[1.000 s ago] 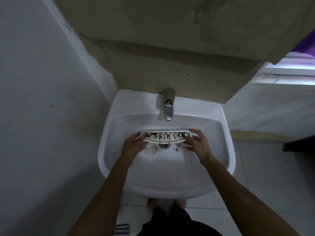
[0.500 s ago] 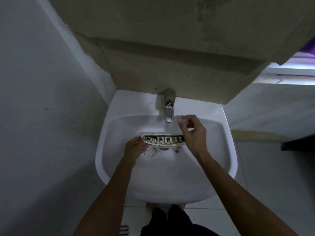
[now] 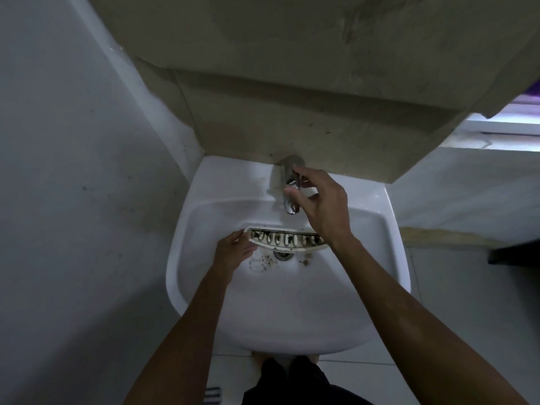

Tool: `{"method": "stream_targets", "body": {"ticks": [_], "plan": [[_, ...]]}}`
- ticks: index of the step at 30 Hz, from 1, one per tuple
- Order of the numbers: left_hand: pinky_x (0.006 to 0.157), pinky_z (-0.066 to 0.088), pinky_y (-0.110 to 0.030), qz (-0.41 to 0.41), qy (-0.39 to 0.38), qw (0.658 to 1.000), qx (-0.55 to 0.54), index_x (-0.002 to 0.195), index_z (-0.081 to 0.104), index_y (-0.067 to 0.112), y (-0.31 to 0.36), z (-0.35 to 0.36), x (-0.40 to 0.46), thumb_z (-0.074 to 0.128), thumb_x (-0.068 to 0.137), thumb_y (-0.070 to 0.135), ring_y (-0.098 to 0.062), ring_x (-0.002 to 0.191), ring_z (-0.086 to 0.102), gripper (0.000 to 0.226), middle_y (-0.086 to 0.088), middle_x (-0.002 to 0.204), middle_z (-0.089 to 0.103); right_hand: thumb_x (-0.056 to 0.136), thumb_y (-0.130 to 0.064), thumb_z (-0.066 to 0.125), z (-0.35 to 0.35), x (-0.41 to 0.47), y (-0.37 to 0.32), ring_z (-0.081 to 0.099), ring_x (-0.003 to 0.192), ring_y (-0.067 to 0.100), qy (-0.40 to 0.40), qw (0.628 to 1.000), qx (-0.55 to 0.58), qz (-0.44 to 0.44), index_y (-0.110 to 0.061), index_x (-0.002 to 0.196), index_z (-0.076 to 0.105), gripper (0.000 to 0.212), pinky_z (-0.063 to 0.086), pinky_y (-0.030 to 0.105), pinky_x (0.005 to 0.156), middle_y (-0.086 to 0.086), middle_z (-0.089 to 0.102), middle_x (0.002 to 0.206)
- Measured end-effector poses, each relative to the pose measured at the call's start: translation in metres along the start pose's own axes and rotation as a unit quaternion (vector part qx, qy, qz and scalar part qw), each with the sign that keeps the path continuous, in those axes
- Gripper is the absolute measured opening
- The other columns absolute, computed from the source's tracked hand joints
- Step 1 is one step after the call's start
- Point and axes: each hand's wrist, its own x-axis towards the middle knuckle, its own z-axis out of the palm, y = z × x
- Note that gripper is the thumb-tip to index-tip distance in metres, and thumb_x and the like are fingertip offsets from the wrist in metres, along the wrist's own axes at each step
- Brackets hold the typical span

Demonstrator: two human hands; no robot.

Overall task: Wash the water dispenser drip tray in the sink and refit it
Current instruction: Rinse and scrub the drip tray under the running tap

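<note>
Right hand (image 3: 324,206) moved to tap (image 3: 290,188); dirty drip tray (image 3: 286,240) in sink (image 3: 292,317), left hand (image 3: 233,252) holding.

The room is dim. A grey plain wall (image 3: 73,171) stands on the left, and a stained beige wall (image 3: 292,97) is behind. The floor (image 3: 365,378) has pale tiles. At the upper right, a window (image 3: 508,124) gives bluish light.

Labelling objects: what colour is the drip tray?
White drip tray, with dark grime in its slots; it shows best in the head view, over the sink.
</note>
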Motion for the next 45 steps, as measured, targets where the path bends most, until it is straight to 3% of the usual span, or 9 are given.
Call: {"method": "stream_targets", "body": {"ticks": [10,17,22,25,29,32,35,40,45], "plan": [[0.062,0.057,-0.020,0.004,0.014,1.000,-0.019,0.122,0.059,0.001,0.004,-0.004,-0.004,0.061,0.094,0.012,-0.015,0.063,0.072,0.031,-0.015,0.086,0.069,0.087,-0.047,0.070,-0.003,0.030,-0.012,0.068,0.086,0.006,0.060,0.997,0.042,0.037,-0.020,0.113,0.074,0.038,0.057,0.036,0.077,-0.004,0.073,0.100],[0.058,0.054,-0.016,0.008,0.018,1.000,-0.007,0.121,0.061,0.001,0.003,-0.006,-0.007,0.062,0.093,0.013,-0.011,0.063,0.071,0.030,-0.012,0.087,0.069,0.090,-0.043,0.069,0.000,0.021,-0.011,0.068,0.090,0.004,0.055,0.995,0.061,0.050,-0.019,0.121,0.069,0.039,0.057,0.029,0.082,-0.005,0.073,0.105],[0.063,0.058,-0.020,0.003,0.020,1.000,-0.012,0.126,0.056,-0.001,-0.003,-0.010,-0.005,0.062,0.093,0.013,-0.015,0.066,0.071,0.037,-0.013,0.086,0.069,0.088,-0.052,0.066,-0.008,-0.005,-0.002,0.067,0.087,0.003,0.049,0.992,0.048,0.104,-0.025,0.127,0.063,0.047,0.052,0.018,0.077,-0.006,0.072,0.093],[0.066,0.058,-0.020,0.009,0.014,1.000,-0.025,0.126,0.056,-0.001,-0.004,-0.010,-0.005,0.059,0.094,0.011,-0.017,0.068,0.070,0.034,-0.013,0.085,0.068,0.095,-0.039,0.063,-0.005,-0.029,0.007,0.065,0.081,0.004,0.069,0.989,0.034,0.130,-0.021,0.115,0.066,0.027,0.056,0.027,0.072,-0.006,0.070,0.086],[0.069,0.059,-0.023,0.013,0.011,0.999,-0.027,0.126,0.056,-0.001,-0.006,-0.009,-0.004,0.060,0.094,0.014,-0.021,0.074,0.071,0.036,-0.015,0.088,0.069,0.097,-0.024,0.057,0.010,-0.074,0.033,0.065,0.083,0.019,0.007,0.989,-0.084,0.122,-0.016,0.102,0.072,0.017,0.053,0.032,0.072,0.002,0.070,0.095],[0.077,0.059,-0.031,0.007,0.008,0.999,-0.041,0.123,0.056,0.000,-0.005,-0.008,-0.003,0.060,0.094,0.013,-0.028,0.079,0.070,0.032,-0.019,0.088,0.067,0.096,-0.036,0.048,0.026,-0.104,0.049,0.060,0.104,0.024,-0.092,0.971,-0.213,0.066,-0.019,0.114,0.070,0.033,0.047,0.037,0.088,0.003,0.066,0.114],[0.081,0.056,-0.036,0.015,0.009,0.999,-0.038,0.119,0.058,0.004,-0.003,-0.006,-0.003,0.060,0.094,0.012,-0.032,0.081,0.068,0.026,-0.019,0.087,0.067,0.096,-0.042,0.044,0.035,-0.116,0.051,0.052,0.118,0.025,-0.109,0.955,-0.272,0.037,-0.021,0.122,0.065,0.039,0.044,0.041,0.098,0.003,0.058,0.125],[0.077,0.059,-0.029,0.039,0.004,0.999,-0.010,0.116,0.059,0.009,0.000,-0.002,-0.004,0.058,0.095,0.014,-0.028,0.080,0.068,0.021,-0.017,0.089,0.068,0.092,-0.048,0.061,0.044,-0.104,0.045,0.045,0.127,0.029,-0.042,0.956,-0.264,0.119,-0.026,0.117,0.063,0.034,0.043,0.045,0.099,0.010,0.049,0.135],[0.074,0.059,-0.026,0.042,0.006,0.999,0.017,0.114,0.061,0.007,-0.002,-0.002,-0.003,0.054,0.098,0.012,-0.023,0.074,0.069,0.018,-0.014,0.084,0.068,0.084,-0.057,0.065,0.052,-0.089,0.048,0.044,0.128,0.035,-0.057,0.947,-0.159,0.274,-0.030,0.138,0.042,0.065,0.049,0.051,0.095,0.012,0.038,0.145]]}}
